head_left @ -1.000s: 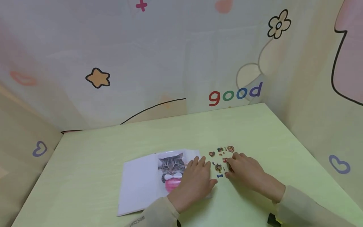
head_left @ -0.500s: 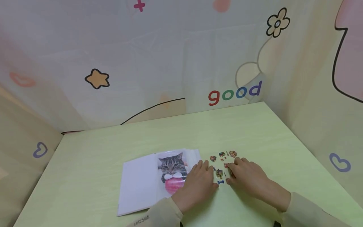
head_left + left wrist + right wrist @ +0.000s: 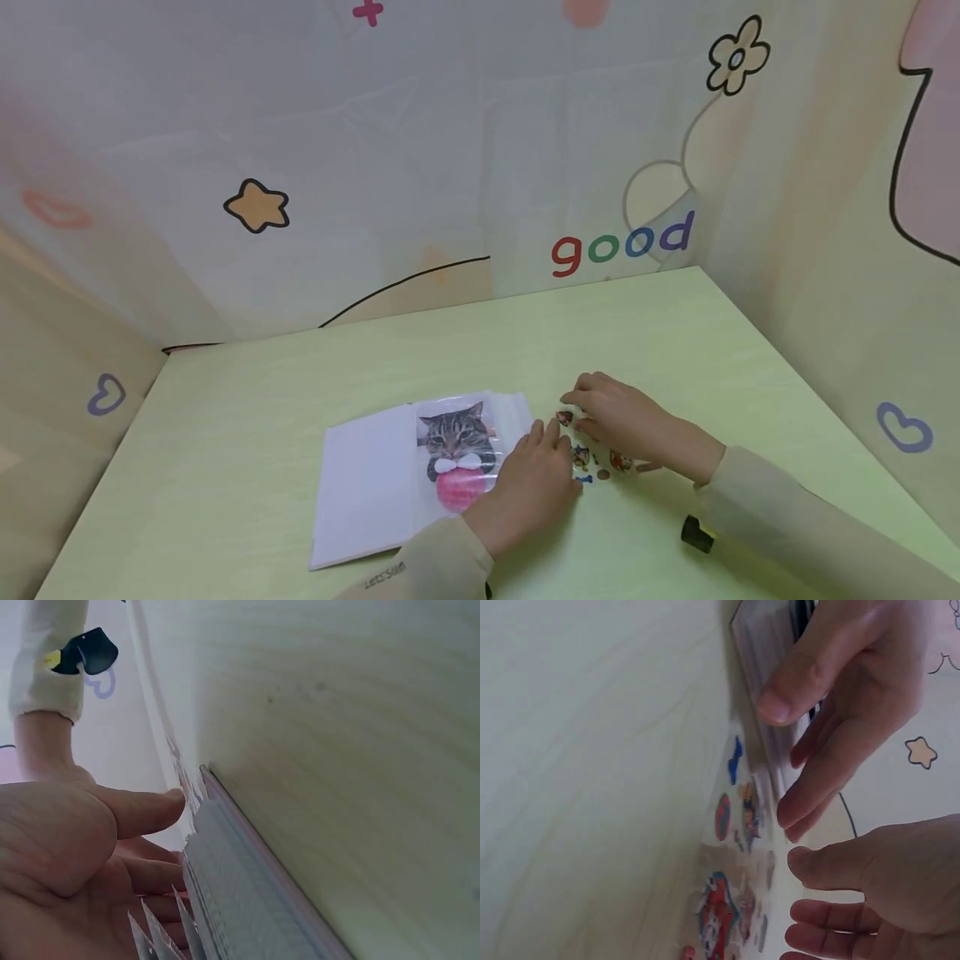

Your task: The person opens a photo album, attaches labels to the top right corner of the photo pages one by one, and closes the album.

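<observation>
Sticker sheet (image 3: 595,460), right of the photo album (image 3: 390,492), could slide or crease if the right hand (image 3: 630,417), apparently gripping nothing though its fingertips are poorly seen, drags it while the left hand (image 3: 532,479) lies loose-fingered, clasping nothing. The left wrist view shows stacked pages (image 3: 240,877) edge-on, unlike the head view.

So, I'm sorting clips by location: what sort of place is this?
Probably a small screened-off tabletop booth: cartoon-printed hangings back and flank a pale green table, where an open album lies beside a sticker sheet.
</observation>
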Tool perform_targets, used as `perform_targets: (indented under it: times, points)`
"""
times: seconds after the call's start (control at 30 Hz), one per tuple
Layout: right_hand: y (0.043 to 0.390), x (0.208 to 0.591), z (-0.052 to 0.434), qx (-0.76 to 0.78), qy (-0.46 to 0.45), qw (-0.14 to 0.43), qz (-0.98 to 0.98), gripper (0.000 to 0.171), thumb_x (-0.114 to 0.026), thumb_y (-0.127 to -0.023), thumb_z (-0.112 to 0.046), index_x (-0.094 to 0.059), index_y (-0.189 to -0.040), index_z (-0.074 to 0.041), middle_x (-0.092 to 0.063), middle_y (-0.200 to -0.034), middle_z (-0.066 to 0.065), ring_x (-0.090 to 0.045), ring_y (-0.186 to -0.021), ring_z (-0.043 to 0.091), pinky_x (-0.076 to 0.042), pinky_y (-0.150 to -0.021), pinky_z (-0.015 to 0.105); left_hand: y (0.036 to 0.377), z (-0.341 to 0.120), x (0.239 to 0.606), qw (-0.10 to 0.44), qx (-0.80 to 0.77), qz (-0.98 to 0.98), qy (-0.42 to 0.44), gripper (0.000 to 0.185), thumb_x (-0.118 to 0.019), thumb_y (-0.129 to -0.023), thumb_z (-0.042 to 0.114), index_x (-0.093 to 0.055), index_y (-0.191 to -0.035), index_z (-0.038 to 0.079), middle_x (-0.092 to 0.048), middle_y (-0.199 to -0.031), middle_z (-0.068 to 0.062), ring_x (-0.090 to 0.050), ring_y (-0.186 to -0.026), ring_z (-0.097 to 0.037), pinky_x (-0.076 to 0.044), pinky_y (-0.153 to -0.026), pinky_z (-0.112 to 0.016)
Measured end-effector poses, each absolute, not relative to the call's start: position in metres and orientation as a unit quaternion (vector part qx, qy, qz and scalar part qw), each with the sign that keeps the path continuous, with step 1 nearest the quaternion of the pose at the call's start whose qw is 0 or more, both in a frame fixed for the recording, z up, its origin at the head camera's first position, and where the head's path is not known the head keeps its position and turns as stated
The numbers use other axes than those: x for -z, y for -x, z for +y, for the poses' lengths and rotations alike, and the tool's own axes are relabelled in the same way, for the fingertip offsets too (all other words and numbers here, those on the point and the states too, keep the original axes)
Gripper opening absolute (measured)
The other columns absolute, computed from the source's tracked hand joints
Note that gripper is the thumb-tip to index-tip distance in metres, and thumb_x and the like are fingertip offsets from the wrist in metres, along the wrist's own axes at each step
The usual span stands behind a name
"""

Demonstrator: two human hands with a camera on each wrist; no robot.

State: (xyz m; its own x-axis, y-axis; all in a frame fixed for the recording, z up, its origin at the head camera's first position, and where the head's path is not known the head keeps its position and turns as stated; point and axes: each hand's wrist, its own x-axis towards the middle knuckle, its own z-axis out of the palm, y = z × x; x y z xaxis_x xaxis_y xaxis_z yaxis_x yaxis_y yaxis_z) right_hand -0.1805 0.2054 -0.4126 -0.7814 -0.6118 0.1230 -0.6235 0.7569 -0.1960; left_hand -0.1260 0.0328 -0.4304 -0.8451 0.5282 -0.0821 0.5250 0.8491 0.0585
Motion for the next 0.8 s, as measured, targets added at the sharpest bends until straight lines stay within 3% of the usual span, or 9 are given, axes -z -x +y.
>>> perform_targets:
  times: [0.23,0.5,0.8]
  points:
    - [0.193,0.424,0.201,-0.132,-0.363,0.002,-0.922,0.022,-0.081,-0.089,-0.004,-0.076,-0.11,-0.007,-0.065,-0.098,0.003,-0.058,-0.09,0.018,-0.056,-0.079,0.031,0.126,0.034,0.433,0.036,0.003,0.959,-0.282,0.058,-0.067,-0.1,0.039,-0.059,-0.143,0.001,-0.05,-0.153,-0.018,-0.049,-0.141,-0.033,-0.043,-0.113,-0.038]
    - [0.199,0.429,0.199,-0.124,-0.372,-0.001,-0.92,0.021,-0.082,-0.087,-0.004,-0.078,-0.108,-0.006,-0.065,-0.095,0.003,-0.058,-0.087,0.018,-0.055,-0.078,0.031,0.124,0.035,0.438,0.008,0.015,0.957,-0.29,0.053,-0.066,-0.101,0.039,-0.062,-0.141,0.004,-0.055,-0.148,-0.018,-0.051,-0.138,-0.033,-0.044,-0.112,-0.04]
    - [0.201,0.431,0.2,-0.131,-0.363,-0.008,-0.923,0.015,-0.08,-0.089,-0.005,-0.078,-0.103,-0.008,-0.064,-0.094,0.001,-0.057,-0.087,0.016,-0.054,-0.078,0.033,0.123,0.034,0.438,-0.046,0.029,0.954,-0.296,0.042,-0.074,-0.095,0.038,-0.07,-0.123,0.007,-0.063,-0.133,-0.013,-0.059,-0.117,-0.025,-0.051,-0.099,-0.034]
